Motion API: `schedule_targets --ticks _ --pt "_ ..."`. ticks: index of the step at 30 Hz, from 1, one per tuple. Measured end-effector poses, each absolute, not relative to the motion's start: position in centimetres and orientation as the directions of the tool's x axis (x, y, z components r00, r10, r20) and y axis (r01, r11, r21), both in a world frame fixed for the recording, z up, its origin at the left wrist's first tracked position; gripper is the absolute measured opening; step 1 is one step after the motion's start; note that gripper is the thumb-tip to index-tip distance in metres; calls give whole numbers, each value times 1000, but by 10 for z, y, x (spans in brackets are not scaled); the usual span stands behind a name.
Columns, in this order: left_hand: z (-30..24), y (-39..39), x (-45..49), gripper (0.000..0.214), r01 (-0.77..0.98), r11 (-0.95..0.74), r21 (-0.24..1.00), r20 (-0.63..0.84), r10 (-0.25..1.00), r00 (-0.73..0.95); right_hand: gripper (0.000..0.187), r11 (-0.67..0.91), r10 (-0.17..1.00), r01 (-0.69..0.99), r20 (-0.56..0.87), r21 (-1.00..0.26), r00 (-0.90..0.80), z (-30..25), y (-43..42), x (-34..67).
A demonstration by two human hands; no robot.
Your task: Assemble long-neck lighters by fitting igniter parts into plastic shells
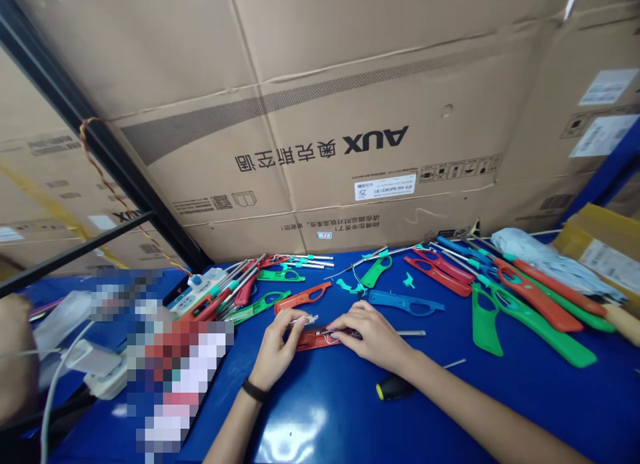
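Observation:
My left hand (280, 347), with a dark band at the wrist, pinches a small clear plastic part (312, 319). Below it lies an open red lighter shell (310, 342) with thin white wires inside. The fingers of my right hand (373, 334) are closed over that shell, on a small piece I cannot make out. A metal lighter tube (413, 333) sticks out to the right from behind this hand. Just beyond lie a blue shell half (405, 303), an orange shell half (303, 296) and small turquoise parts (349, 286).
A black-and-yellow screwdriver (395, 387) lies by my right forearm. Several lighters and shells, including a green shell (486, 321), are piled right; more, with power strips (200, 289), stand left. Large cartons (320, 71) wall off the back. Another person's arm (17, 357) shows far left.

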State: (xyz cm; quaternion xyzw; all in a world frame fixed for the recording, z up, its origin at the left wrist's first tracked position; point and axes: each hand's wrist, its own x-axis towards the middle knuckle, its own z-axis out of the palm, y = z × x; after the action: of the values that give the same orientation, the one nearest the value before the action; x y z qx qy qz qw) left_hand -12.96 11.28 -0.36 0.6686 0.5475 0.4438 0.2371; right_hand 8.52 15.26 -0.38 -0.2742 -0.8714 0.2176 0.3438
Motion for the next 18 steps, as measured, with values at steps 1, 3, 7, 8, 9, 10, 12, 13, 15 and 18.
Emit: schedule_targets --ticks 1,3,7,8,9,10,12,13,15,18 --pt "-4 111 -128 23 535 -288 794 328 944 22 10 754 629 328 482 -569 -610 -4 153 85" --pt "-4 110 -127 25 583 -289 760 317 947 56 8 759 626 329 489 -562 -608 -3 153 85" --pt "-3 108 -126 29 696 -295 654 300 946 120 6 749 644 363 483 -554 -593 -3 152 84" --pt "-3 107 -126 29 707 -298 642 298 946 127 6 746 650 372 480 -552 -589 -3 152 84" --pt "-3 107 -126 29 712 -301 634 299 945 133 6 744 652 379 477 -550 -589 -3 152 84" --pt "-2 107 -125 29 715 -304 629 299 944 139 6 745 652 384 476 -545 -590 -4 152 84" --pt "-2 106 -124 28 717 -311 624 301 942 147 6 747 653 400 473 -531 -592 -4 152 84" --pt "-2 106 -124 27 717 -315 622 302 941 151 6 747 655 409 472 -524 -590 -5 152 84" --pt "-2 105 -123 26 719 -318 618 304 940 154 6 749 655 418 475 -514 -588 -6 153 84" --pt "-1 105 -122 27 725 -319 611 306 939 155 6 755 646 408 477 -513 -595 -7 153 84"
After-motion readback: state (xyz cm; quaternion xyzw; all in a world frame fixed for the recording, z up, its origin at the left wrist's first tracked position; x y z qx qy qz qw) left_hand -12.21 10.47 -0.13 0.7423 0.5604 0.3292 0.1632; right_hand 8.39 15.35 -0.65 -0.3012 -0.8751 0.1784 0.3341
